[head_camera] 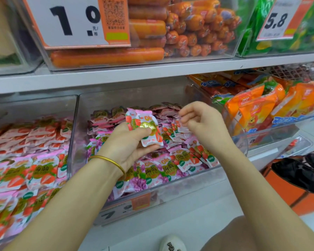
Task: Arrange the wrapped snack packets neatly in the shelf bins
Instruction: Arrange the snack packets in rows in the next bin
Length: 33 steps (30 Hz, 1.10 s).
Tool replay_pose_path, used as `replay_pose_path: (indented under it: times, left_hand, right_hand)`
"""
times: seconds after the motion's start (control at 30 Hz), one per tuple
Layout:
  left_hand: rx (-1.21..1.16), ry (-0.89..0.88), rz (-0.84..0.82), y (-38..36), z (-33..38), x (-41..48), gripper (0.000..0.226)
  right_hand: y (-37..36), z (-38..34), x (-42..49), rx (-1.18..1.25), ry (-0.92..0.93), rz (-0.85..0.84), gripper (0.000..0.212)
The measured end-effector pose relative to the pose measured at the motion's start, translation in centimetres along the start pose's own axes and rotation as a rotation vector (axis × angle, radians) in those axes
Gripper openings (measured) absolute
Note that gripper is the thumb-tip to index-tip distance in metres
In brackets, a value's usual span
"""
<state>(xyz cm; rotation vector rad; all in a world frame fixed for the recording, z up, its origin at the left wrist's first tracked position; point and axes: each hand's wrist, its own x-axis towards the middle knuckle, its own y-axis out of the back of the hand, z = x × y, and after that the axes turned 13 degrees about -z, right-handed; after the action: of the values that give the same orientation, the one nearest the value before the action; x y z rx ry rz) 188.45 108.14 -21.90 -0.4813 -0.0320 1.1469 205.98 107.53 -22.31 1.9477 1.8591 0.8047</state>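
Clear shelf bin (pixel 170 189) brims with pink snack packets (pixel 187 156); left hand (pixel 129 144) grips a stack (pixel 143 127) (fingers (pixel 138 151) curled round it), right hand (pixel 205 124) pinches one packet (pixel 182 128).

Glossy plastic snack packets (pixel 146 130); clear smooth plastic bin (pixel 170 187); shiny metal bangle (pixel 109 161).
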Motion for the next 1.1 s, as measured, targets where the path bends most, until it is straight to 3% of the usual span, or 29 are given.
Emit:
replay_pose_path:
  times: [0.1, 0.17, 0.23, 0.33, 0.47, 0.63, 0.83, 0.97, 1.1]
  left_hand:
    - [0.036, 0.004, 0.015, 0.6, 0.1, 0.0, 0.019]
    - [0.055, 0.018, 0.003, 0.7, -0.1, -0.2, 0.018]
    - [0.061, 0.026, -0.004, 0.8, -0.2, -0.4, 0.018]
    - [0.065, 0.032, -0.007, 0.9, -0.2, -0.5, 0.016]
    - [0.071, 0.038, -0.011, 1.1, -0.1, -0.6, 0.015]
    - [0.058, 0.033, -0.021, 1.0, -0.4, -0.9, 0.014]
    - [0.044, 0.025, -0.015, 1.2, -0.4, -1.1, 0.02]
    - [0.027, 0.006, -0.025, 0.9, -0.1, -1.8, 0.021]
    - [0.035, -0.046, -0.079, 0.8, 0.7, -3.9, 0.017]
  right_hand:
    - [-0.6, 1.3, 0.8, -0.436, -0.099, -0.156, 0.026]
    - [-1.6, 1.5, 1.0, -0.701, -0.154, -0.297, 0.046]
    - [-2.2, 1.2, 1.2, -0.873, -0.17, -0.305, 0.054]
    - [-2.6, 1.0, 1.6, -0.945, -0.188, -0.273, 0.05]
    - [-2.7, 0.9, 1.8, -0.904, -0.183, -0.241, 0.027]
    - [-3.2, 1.3, 2.0, -0.957, -0.153, -0.048, 0.011]
    - [-2.2, 1.3, 1.5, -0.696, -0.111, 0.179, 0.016]
    - [-1.8, -0.4, -0.2, -0.316, -0.066, 0.268, 0.02]
    - [-2.3, -1.8, -1.2, 0.215, -0.071, 0.213, 0.017]
